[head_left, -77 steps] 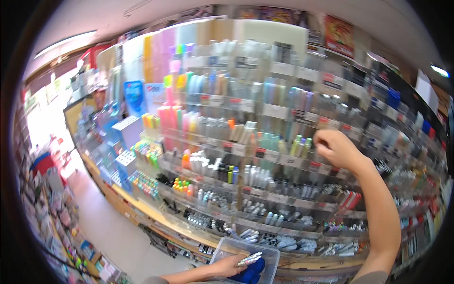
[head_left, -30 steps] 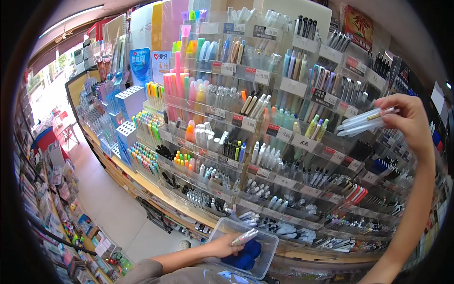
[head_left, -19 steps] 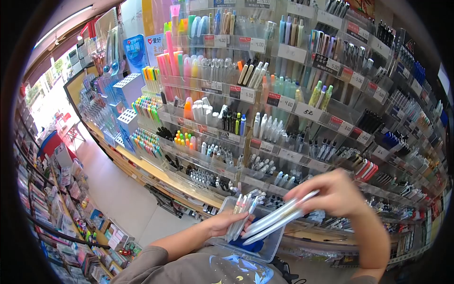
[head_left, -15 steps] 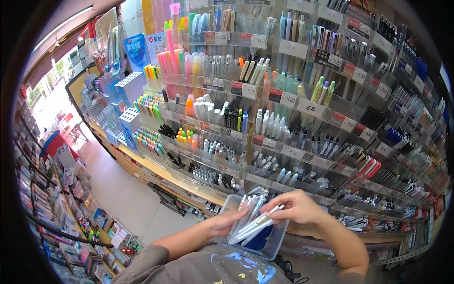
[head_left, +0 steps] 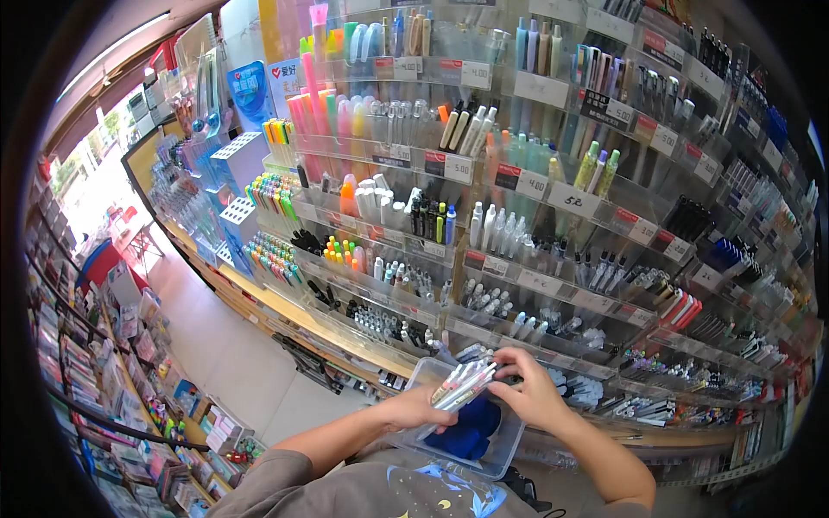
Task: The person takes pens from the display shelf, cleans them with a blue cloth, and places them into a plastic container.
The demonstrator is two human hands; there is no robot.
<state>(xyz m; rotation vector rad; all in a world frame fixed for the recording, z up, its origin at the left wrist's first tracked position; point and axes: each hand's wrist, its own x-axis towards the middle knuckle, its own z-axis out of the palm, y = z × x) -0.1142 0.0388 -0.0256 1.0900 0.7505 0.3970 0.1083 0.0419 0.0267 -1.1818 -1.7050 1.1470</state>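
Note:
My left hand is closed around a bundle of slim white and clear pens, with the thumb lying across their lower part. The pens slant up to the right over a clear plastic bin. At their upper ends is my right hand, its thumb and curled fingers apart; whether a fingertip touches the pens is hard to see. Inside the bin lies something dark blue, soft-looking and crumpled. The bin sits in front of my torso, below the pen rack.
A tiered clear rack full of pens and markers rises ahead, with price tags along its ledges. A wooden shelf edge runs beneath it. To the left, an aisle floor separates it from another goods shelf.
The pens are gathered into a tighter bundle in my left hand and raised, uncovering more of the blue item. My right hand's fingers have parted from the pen they pinched.

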